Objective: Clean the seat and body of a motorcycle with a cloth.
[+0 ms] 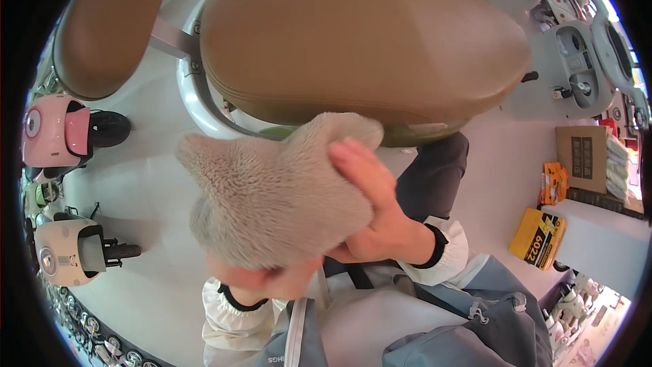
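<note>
A grey-beige plush cloth [285, 188] is bunched up in front of my body, with both hands on it. My left hand [270, 278] grips its lower edge from below, the fingers partly hidden by the pile. On the right side, my right hand [374, 214] holds the cloth, its fingers pressed over the edge. Just beyond the cloth is a brown leather-look scooter seat [356, 41]; the cloth overlaps the near rim of the seat in view, and whether they touch I cannot tell.
A brown backrest [109, 25] stands left of the seat on a metal bracket. Pink [53, 130] and cream scooters [69, 253] are parked at left. Scooter footboards [547, 81] lie beyond the seat's right end. At right are a cardboard box [581, 159] and a yellow box [538, 238].
</note>
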The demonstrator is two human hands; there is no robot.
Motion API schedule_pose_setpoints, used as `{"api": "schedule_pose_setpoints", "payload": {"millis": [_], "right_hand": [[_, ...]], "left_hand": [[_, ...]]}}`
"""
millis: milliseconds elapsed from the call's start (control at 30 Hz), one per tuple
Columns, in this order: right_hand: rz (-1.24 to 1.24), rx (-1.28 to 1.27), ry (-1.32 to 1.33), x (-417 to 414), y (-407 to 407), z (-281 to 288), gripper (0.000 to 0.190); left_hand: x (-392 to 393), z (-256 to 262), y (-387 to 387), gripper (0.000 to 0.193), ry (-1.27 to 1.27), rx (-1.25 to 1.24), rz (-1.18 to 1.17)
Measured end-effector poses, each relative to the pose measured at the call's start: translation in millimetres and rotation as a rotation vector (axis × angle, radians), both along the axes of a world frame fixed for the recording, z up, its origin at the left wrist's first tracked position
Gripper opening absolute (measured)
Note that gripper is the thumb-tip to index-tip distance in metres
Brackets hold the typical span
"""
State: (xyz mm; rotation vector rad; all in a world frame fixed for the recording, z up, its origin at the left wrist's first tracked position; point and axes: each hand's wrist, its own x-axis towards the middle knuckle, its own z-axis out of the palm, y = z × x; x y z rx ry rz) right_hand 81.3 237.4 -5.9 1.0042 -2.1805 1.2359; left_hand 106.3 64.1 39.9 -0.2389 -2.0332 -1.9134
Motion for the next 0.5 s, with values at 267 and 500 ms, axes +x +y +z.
{"api": "schedule_pose_setpoints", "payload": {"millis": [267,500], "right_hand": [[-0.568,0.324,-0.166,-48,30,9,0.081],[-0.615,0.224,-0.180,-32,53,-15,0.067]], "left_hand": [[-92,-5,54,0.056,0.078,-1.053,0.066],[-90,0,87,0.060,0.001,-1.169,0.002]]}}
